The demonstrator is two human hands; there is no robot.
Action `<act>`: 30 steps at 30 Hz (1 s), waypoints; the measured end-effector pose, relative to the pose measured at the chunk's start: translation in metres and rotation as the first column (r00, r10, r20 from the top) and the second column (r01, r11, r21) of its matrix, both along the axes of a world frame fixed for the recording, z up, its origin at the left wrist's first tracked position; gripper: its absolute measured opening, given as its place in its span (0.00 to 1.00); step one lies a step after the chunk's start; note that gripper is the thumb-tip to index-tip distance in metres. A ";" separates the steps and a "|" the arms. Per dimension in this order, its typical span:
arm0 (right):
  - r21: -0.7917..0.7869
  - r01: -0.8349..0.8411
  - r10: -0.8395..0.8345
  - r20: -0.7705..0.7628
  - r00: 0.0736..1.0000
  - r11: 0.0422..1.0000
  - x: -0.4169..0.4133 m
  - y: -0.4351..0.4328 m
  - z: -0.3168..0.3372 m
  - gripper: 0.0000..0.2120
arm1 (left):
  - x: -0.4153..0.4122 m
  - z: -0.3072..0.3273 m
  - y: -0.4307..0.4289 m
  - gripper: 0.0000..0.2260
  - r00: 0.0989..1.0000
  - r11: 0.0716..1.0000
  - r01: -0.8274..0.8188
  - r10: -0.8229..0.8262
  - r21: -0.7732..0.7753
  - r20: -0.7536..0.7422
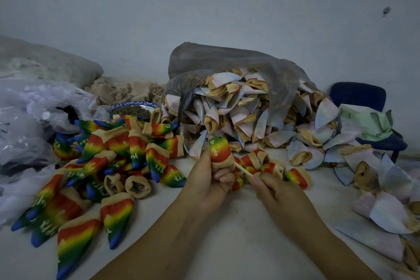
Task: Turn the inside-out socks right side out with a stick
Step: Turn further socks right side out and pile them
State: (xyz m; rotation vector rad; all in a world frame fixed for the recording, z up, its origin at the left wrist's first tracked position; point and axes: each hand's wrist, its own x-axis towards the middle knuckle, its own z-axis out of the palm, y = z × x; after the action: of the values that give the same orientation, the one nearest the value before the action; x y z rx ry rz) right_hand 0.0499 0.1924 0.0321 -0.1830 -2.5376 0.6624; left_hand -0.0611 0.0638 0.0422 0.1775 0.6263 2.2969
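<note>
Just above the tabletop [238, 245], the rainbow sock [219, 149] stands nearly upright in the left hand [204, 186], fingers clamped round its cuff, and the stick [244, 169] slants from the right hand's [275, 191] pinching fingers up-left into that cuff, along the sock's length.

Blue chair [358, 96]; patterned plate [134, 104]

Turned socks [109, 166]: rainbow bands running red, yellow, green, blue toe; white lettering, tan cuffs. Sock [219, 150] on stick [244, 169]: same rainbow, tan cuff; stick pale cream. Inside-out socks [238, 116]: washed-out pink and blue, tan cuffs. Bag [227, 61]: grey, see-through. Bowl [134, 105]: blue-white patterned rim. Chair [358, 95]: dark blue. Table [238, 245]: white.
</note>
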 end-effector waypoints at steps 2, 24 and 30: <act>-0.035 -0.001 0.000 -0.025 1.000 0.999 -0.001 -0.002 -0.002 0.20 | 0.003 0.000 0.001 0.18 1.000 1.000 0.018 -0.018 -0.014 0.000; -0.209 0.014 -0.015 -0.003 1.000 0.978 -0.008 -0.017 -0.003 0.19 | 0.003 -0.011 0.016 0.15 0.968 0.897 -0.239 0.191 -0.372 -0.163; 0.120 0.025 -0.025 0.001 1.000 0.992 -0.001 0.007 -0.003 0.27 | -0.001 -0.006 0.009 0.19 0.992 0.981 -0.112 0.120 -0.161 0.037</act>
State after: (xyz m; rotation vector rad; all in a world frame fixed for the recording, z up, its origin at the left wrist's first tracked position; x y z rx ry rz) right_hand 0.0491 0.1994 0.0289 -0.1735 -2.5641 0.4986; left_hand -0.0616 0.0726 0.0357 0.0112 0.8105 2.3422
